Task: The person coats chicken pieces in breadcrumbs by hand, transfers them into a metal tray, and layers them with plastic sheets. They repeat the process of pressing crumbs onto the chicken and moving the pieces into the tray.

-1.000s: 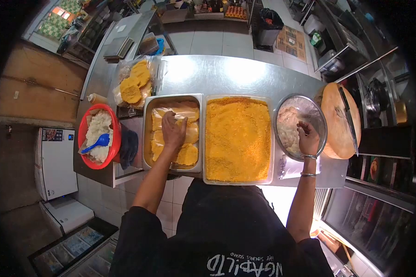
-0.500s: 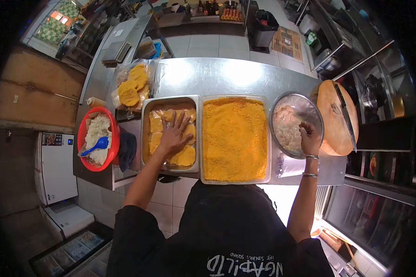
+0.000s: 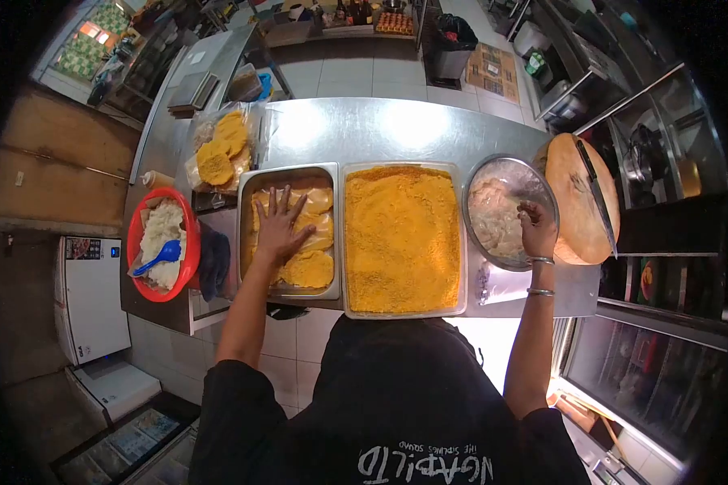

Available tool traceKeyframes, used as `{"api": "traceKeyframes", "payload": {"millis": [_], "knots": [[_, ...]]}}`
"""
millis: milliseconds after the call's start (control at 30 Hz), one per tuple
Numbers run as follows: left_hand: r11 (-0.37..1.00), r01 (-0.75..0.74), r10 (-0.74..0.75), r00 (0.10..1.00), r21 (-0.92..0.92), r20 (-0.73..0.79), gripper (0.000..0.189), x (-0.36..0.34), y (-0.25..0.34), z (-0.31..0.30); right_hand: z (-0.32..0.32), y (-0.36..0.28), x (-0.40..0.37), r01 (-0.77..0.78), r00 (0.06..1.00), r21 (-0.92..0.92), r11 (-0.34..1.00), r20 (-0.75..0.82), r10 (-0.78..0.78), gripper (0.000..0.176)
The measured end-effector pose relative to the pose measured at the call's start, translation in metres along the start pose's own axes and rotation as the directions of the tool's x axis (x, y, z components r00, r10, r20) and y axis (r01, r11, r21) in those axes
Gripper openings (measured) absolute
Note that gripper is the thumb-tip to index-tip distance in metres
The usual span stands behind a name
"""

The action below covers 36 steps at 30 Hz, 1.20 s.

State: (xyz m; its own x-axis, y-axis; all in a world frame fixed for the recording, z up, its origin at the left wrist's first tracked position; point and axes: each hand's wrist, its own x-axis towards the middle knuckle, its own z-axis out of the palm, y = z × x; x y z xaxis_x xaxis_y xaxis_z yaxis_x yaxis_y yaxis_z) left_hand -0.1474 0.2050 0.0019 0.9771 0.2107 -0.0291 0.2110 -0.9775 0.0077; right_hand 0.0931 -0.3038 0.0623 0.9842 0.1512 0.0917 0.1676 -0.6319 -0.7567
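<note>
My left hand (image 3: 278,234) lies flat with fingers spread on yellow crumb-coated pieces (image 3: 307,270) in a steel tray (image 3: 337,234). Clear plastic seems to lie between layers there. My right hand (image 3: 539,233) is over the right side of a steel bowl (image 3: 493,263) that holds pale, wet raw meat (image 3: 493,212). Its fingers curl inward, with crumbs stuck to the tips; whether they grip a piece is hidden. Between the hands stands a rectangular tub (image 3: 346,301) filled with yellow-orange breadcrumbs (image 3: 402,238).
At left, a red basin (image 3: 192,257) holds a white mass and a blue spoon (image 3: 160,257). Behind it, more breaded pieces (image 3: 222,153) rest on plastic, near a bottle (image 3: 155,179). A knife (image 3: 597,194) lies on a round wooden board (image 3: 570,218) at right.
The whole view has shifted slightly left. My left hand has slid a little left over the breaded pieces. My right hand stays at the bowl, its fingers slightly changed in pose.
</note>
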Motion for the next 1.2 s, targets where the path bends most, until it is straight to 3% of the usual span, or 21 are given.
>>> {"api": "traceKeyframes", "payload": {"millis": [167,400,500,600,700,767,900,967,1067,1133,1200], "knots": [[0.996,-0.089,0.089,0.996,-0.026,-0.018,0.079,-0.004,-0.003,0.001,-0.003,0.001,0.0,0.039,0.999,-0.04,0.998,0.028,-0.038,0.023],[0.994,-0.104,0.104,0.994,-0.017,-0.022,0.079,0.0,0.0,0.007,0.001,0.001,-0.002,0.02,0.999,-0.04,0.999,0.028,-0.019,0.023],[0.998,-0.038,0.041,0.998,0.057,-0.038,0.079,0.003,0.002,0.029,-0.002,0.006,-0.004,0.082,0.996,-0.02,0.996,0.038,-0.081,0.023],[1.0,-0.023,0.023,0.998,-0.003,0.064,0.08,-0.001,0.003,0.038,-0.004,0.012,-0.001,0.054,0.998,0.027,0.998,0.038,-0.055,0.022],[0.987,-0.045,0.065,0.99,-0.157,0.128,0.079,0.006,-0.02,0.047,-0.01,0.006,-0.001,0.064,0.997,0.004,0.998,0.046,-0.064,0.022],[0.964,-0.082,0.146,0.958,-0.252,0.248,0.077,0.01,-0.032,0.046,-0.012,0.003,-0.001,0.06,0.997,-0.013,0.998,0.045,-0.06,0.022],[0.971,-0.08,0.146,0.945,-0.227,0.291,0.079,0.009,-0.016,0.022,-0.01,0.008,-0.002,0.069,0.997,-0.025,0.997,0.048,-0.068,0.022],[0.988,-0.062,0.081,0.988,-0.142,0.132,0.082,0.0,0.003,0.021,-0.007,0.011,-0.003,0.052,0.998,-0.005,0.999,0.036,-0.052,0.022],[0.995,-0.099,0.099,0.99,-0.009,0.102,0.086,-0.009,0.017,0.01,-0.007,0.017,-0.003,0.043,0.999,0.018,0.999,0.012,-0.044,0.022],[0.994,-0.105,0.106,0.992,-0.027,0.067,0.084,-0.008,0.021,0.01,-0.009,0.015,-0.003,0.058,0.998,0.021,0.998,0.015,-0.058,0.021],[0.999,-0.05,0.046,0.987,-0.017,-0.156,0.086,-0.002,0.024,0.009,-0.01,0.013,-0.002,0.019,0.999,0.017,1.0,0.03,-0.02,0.023]]}}
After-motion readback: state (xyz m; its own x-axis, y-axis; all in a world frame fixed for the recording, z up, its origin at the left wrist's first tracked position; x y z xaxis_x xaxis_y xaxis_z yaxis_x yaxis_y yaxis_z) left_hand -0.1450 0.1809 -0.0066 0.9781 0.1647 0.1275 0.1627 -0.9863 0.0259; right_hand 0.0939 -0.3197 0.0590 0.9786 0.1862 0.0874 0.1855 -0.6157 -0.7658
